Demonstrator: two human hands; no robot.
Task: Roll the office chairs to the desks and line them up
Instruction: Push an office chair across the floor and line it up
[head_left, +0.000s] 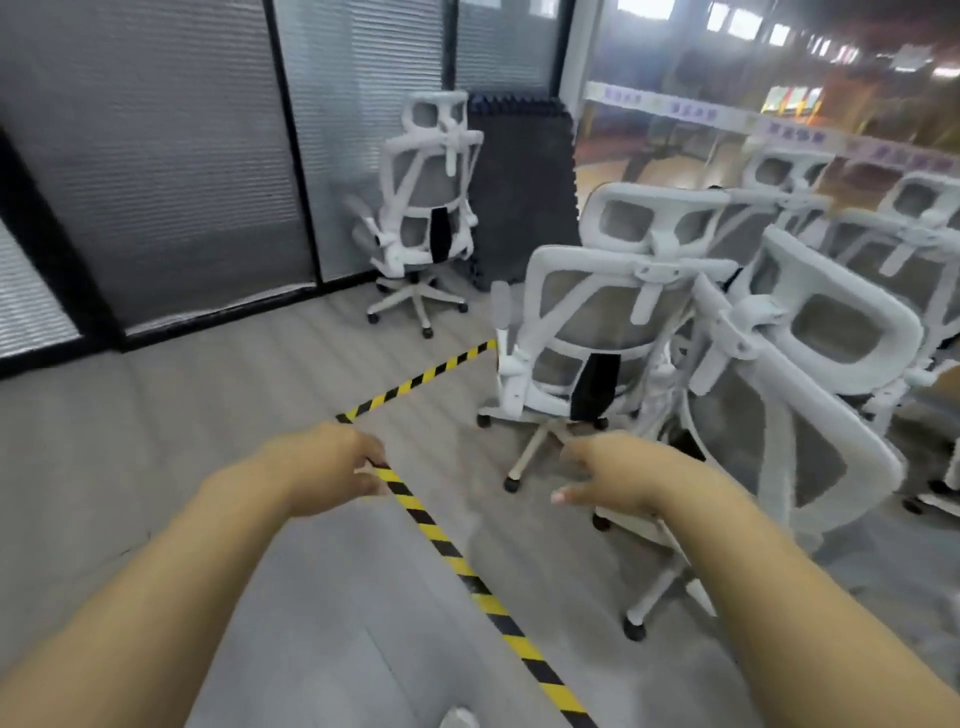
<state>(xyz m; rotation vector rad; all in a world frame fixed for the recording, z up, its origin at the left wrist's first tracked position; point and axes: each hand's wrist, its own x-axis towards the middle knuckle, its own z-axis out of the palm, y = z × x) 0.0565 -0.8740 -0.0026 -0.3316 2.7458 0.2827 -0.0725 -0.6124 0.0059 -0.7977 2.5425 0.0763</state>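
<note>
The glass partition wall with grey slatted blinds (156, 182) closes off your left and far side, so the only open run is the grey floor (208, 415) in front of you. On your right stands a packed group of white-framed, grey-mesh office chairs (883, 249), backs towards you and frames nearly touching. They look parked for storage, not set at desks, and no desk shows clearly here.

The two closest are the upright high-backed chair with the black spine strip (597, 322) and the tilted chair beside your right arm (810, 415), whose wheeled bases crowd each other. A lone white mesh chair (431, 208) sits well apart against the blinds, just beside a dark foam mat (519, 197) leaning upright in the corner, out of the way.

The yellow-and-black striped tape (447, 551) marks a corner on the floor, and the group stands just past it.

Your left hand (337, 462) hangs loosely curled over the tape, holding nothing. Your right hand (597, 473) is spread and empty, near the upright chair's base, likely reaching for that chair.
</note>
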